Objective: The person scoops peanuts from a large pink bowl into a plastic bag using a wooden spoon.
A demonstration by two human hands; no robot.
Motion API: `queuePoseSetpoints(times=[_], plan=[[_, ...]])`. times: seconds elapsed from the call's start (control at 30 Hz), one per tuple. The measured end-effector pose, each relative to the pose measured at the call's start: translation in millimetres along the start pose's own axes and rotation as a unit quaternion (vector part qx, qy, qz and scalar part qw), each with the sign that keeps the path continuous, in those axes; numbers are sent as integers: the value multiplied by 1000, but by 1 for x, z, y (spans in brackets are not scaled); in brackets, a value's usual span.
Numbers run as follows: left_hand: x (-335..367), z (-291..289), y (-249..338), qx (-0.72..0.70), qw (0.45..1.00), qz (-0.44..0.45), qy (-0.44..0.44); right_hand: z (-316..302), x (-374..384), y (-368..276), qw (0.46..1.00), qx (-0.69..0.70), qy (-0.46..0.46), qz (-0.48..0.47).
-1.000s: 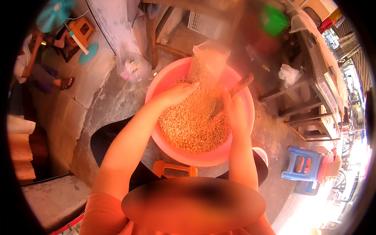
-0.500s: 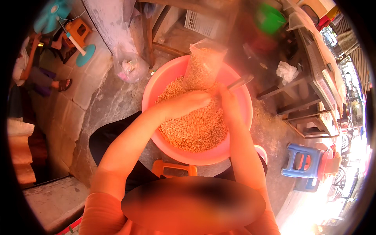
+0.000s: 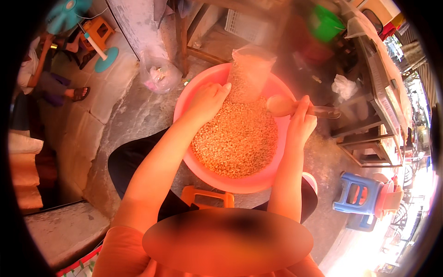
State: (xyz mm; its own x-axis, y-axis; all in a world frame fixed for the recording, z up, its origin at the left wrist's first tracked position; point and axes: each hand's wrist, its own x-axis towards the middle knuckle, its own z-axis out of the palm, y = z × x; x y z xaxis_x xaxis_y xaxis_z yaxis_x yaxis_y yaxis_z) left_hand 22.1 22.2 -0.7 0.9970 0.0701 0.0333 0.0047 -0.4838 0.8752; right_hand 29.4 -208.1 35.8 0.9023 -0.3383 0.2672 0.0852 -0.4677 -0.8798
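A wide pink basin (image 3: pixel 226 184) on the floor between my legs holds a heap of small golden-tan kernels (image 3: pixel 237 143). Toward its far side, a clear plastic bag (image 3: pixel 251 76) partly filled with kernels stands upright on the heap. My left hand (image 3: pixel 210 102) is closed at the left side of the bag, its fingertips against the plastic. Over the basin's right rim, my right hand (image 3: pixel 302 122) grips the handle of a large spoon (image 3: pixel 279 106). The spoon's bowl points left over the kernels, near the bag, and its handle sticks out rightward past my hand.
An orange stool (image 3: pixel 210 197) sits between my legs, below the basin. A knotted clear bag (image 3: pixel 159 74) lies far left. To the right are a wooden table (image 3: pixel 369 97) and a blue stool (image 3: pixel 355 194). Another person's foot (image 3: pixel 80 93) and a teal fan (image 3: pixel 106 60) are at left.
My hands have moved apart: the left from over the kernels to the bag's left side, the right outward to the basin's rim with the spoon. The whole view has shifted slightly.
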Motion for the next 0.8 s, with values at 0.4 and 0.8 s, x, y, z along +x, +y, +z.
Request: queuePoseSetpoints(times=[0.4,0.8], plan=[[-1,-6,4,115,985,-43,-120,8,-16,-8,959,-90,-252,-89],[-27,-20,16,194,958,107,-180,3,-3,2,986,83,-143,14]])
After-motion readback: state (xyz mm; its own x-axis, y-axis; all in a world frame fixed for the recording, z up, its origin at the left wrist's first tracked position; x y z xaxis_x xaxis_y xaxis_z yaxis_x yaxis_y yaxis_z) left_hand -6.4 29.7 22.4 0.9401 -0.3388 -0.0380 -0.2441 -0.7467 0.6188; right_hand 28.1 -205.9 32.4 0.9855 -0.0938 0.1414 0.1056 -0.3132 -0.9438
